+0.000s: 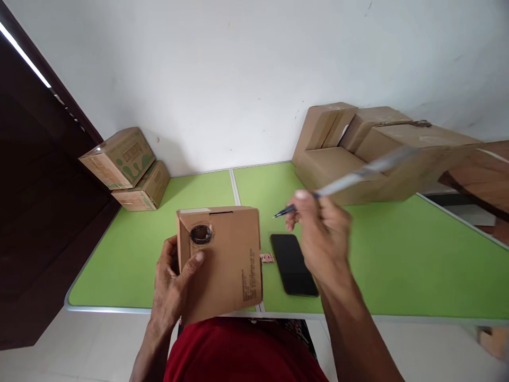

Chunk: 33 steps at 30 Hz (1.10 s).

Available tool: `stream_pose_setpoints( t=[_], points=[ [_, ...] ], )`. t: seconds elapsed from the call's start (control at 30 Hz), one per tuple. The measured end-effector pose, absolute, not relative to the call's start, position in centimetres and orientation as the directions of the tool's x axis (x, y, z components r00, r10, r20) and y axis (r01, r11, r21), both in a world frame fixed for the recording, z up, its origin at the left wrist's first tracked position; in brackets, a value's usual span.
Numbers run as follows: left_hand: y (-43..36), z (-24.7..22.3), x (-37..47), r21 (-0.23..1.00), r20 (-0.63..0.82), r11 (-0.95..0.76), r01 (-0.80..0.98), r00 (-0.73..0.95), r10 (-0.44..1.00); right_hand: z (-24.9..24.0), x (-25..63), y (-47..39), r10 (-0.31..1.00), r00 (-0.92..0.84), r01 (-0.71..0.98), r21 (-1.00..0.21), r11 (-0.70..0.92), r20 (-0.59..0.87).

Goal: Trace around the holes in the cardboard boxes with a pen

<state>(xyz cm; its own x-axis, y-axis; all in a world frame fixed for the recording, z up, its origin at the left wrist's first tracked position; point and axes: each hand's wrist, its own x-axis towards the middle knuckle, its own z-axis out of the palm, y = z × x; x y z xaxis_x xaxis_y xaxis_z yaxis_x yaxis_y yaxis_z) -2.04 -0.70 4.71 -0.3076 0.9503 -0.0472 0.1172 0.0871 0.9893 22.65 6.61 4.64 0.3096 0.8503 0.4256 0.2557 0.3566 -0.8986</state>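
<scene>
A brown cardboard box (225,265) is held up in my left hand (173,284), thumb on its front face and fingers behind its left side. Near the upper left of that face is a round hole (201,234) ringed with dark pen marks. Small printed text runs along the right part. My right hand (324,239) grips a pen (302,206), its dark tip pointing left towards the box but apart from it. The pen's far end is smeared by motion. Below my right hand a black smartphone (293,265) lies on the table.
The green table (397,254) has a pale seam down its middle. Two stacked cartons (129,159) stand at the back left, several larger cardboard boxes (338,164) at the back right. A small pink piece (266,258) shows between box and phone. A white wall (222,79) rises behind.
</scene>
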Motion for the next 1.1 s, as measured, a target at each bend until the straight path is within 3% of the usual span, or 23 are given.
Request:
stream_pose_setpoints(
  t=[0.03, 0.07, 0.1, 0.27, 0.4, 0.67, 0.77, 0.87, 1.1],
  points=[
    [-0.6, 4.6, -2.4, 0.99, -0.043, 0.085, 0.109, -0.344, 0.938, 3.9, 22.7, 8.0, 0.933, 0.2, 0.467, -0.866, 0.178, 0.3],
    [-0.6, 4.6, -2.6, 0.992, -0.039, 0.082, 0.1, -0.373, 0.927, 3.0, 22.5, 9.3, 0.988, 0.093, 0.67, -0.742, 0.031, 0.125],
    [-0.6, 4.5, -2.7, 0.992, -0.038, 0.082, 0.097, -0.392, 0.919, 2.0, 22.1, 10.5, 0.999, 0.047, 0.76, -0.65, -0.027, 0.013],
    [-0.8, 4.3, -2.9, 0.988, -0.046, 0.105, 0.115, -0.424, 0.905, -2.2, 19.7, 14.3, 0.978, 0.035, 0.91, -0.399, -0.117, -0.207],
    [-0.6, 3.9, -2.8, 0.981, -0.06, 0.129, 0.142, -0.409, 0.911, -3.6, 19.2, 14.9, 0.963, 0.034, 0.952, -0.285, -0.112, -0.266],
    [-0.3, 3.1, -3.2, 0.986, -0.048, 0.106, 0.126, -0.393, 0.918, -1.4, 20.9, 10.9, 0.985, 0.089, 0.967, -0.223, -0.12, -0.146],
    [-0.4, 3.1, -3.6, 0.989, -0.041, 0.097, 0.107, -0.435, 0.9, -1.1, 22.6, 6.4, 0.97, 0.21, 0.957, -0.177, -0.23, -0.121],
    [-0.4, 3.0, -3.5, 0.99, -0.052, 0.098, 0.097, -0.394, 0.918, -2.2, 23.3, 2.5, 0.91, 0.357, 0.908, -0.152, -0.391, -0.21],
    [-0.8, 2.4, -3.6, 0.991, -0.036, 0.073, 0.113, -0.301, 0.953, -4.8, 24.3, 1.7, 0.854, 0.423, 0.805, -0.308, -0.508, -0.304]
  ],
)
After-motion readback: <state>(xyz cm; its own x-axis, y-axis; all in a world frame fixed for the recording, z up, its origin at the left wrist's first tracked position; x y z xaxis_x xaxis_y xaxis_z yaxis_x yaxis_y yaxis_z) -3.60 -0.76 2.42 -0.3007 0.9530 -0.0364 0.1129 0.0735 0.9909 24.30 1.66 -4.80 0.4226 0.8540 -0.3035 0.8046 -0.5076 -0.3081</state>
